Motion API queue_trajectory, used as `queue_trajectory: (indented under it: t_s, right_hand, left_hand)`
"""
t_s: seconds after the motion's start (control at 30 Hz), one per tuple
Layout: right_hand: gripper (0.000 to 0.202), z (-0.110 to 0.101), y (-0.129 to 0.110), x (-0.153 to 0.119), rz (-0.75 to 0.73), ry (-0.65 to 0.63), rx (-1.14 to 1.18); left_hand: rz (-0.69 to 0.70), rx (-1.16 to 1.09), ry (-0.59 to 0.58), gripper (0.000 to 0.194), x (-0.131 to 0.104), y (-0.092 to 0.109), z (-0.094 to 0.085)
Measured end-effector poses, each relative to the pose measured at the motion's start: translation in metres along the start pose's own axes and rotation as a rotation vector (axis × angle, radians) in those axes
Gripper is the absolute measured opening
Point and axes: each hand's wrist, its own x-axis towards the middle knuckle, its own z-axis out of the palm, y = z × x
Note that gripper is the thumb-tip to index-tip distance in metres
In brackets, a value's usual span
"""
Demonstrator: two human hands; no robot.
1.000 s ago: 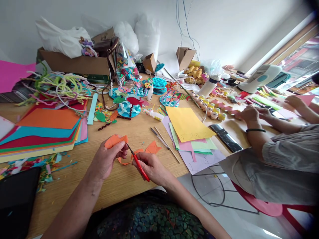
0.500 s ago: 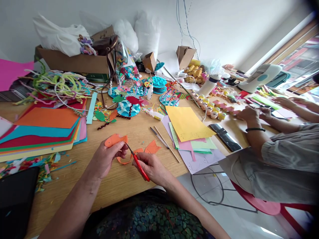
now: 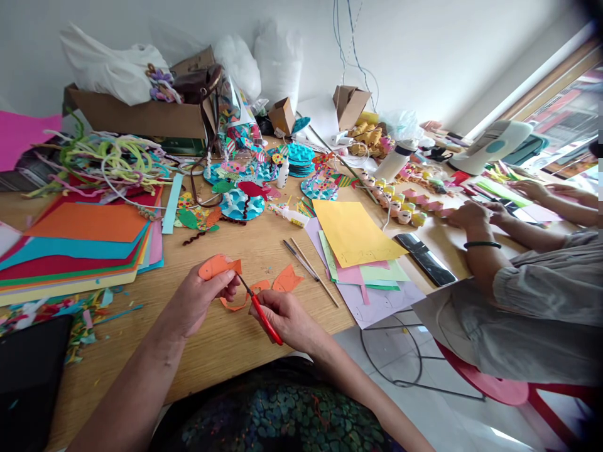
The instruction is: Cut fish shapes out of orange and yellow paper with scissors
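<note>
My left hand (image 3: 207,292) pinches an orange paper fish (image 3: 217,267) between thumb and fingers, its tail end turned to the right. Red-handled scissors (image 3: 265,317) are gripped in my right hand (image 3: 282,314), and their dark blades reach the tail edge of the fish. Just behind my hands, another orange paper fish cutout (image 3: 287,278) lies on the wooden table (image 3: 198,361). A curled orange paper strip hangs or lies between my hands, partly hidden by them.
Coloured paper sheets (image 3: 85,223) are stacked at left, above paper scraps (image 3: 89,314) and a black tablet-like object (image 3: 31,376). A pen (image 3: 300,259), yellow paper (image 3: 355,235) and a phone (image 3: 426,258) lie rightward. Paper sea-creature crafts (image 3: 242,204) stand behind. Co-workers' hands (image 3: 473,216) are at far right.
Both hands hold nearly the same position; the orange fish and the scissors have shifted only very slightly. The view has moved a little.
</note>
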Motion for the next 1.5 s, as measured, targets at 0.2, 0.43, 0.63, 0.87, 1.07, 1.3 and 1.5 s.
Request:
queue_trajectory:
  t_s: [0.2, 0.43, 0.63, 0.87, 1.07, 1.3, 1.5]
  right_hand:
    - [0.034, 0.0006, 0.0036, -0.0009, -0.025, 0.002, -0.040]
    - [0.036, 0.0000, 0.0066, -0.0034, -0.018, -0.002, 0.005]
    - [0.036, 0.0000, 0.0080, -0.0040, 0.001, -0.009, 0.036]
    - [0.036, -0.0002, 0.0063, -0.0059, 0.005, -0.004, 0.057]
    - [0.034, 0.0000, 0.0052, -0.0060, 0.044, -0.025, 0.089]
    - [0.035, -0.0018, 0.0064, -0.0071, 0.008, -0.034, 0.053]
    - [0.035, -0.0043, 0.0063, -0.0081, 0.020, -0.038, 0.034]
  left_hand:
    - [0.004, 0.060, -0.076, 0.012, 0.0010, -0.0010, -0.0051]
    - [0.004, 0.094, -0.108, 0.011, 0.0016, -0.0009, -0.0061]
    - [0.003, 0.070, -0.125, 0.012, 0.0024, -0.0033, -0.0074]
    - [-0.002, 0.066, -0.092, 0.014, 0.0017, -0.0017, -0.0063]
    - [-0.018, 0.059, -0.112, 0.014, 0.0028, -0.0026, -0.0076]
    - [-0.041, 0.065, -0.147, 0.016, 0.0025, -0.0043, -0.0097]
    - [-0.049, 0.075, -0.135, 0.018, 0.0023, 0.0000, -0.0067]
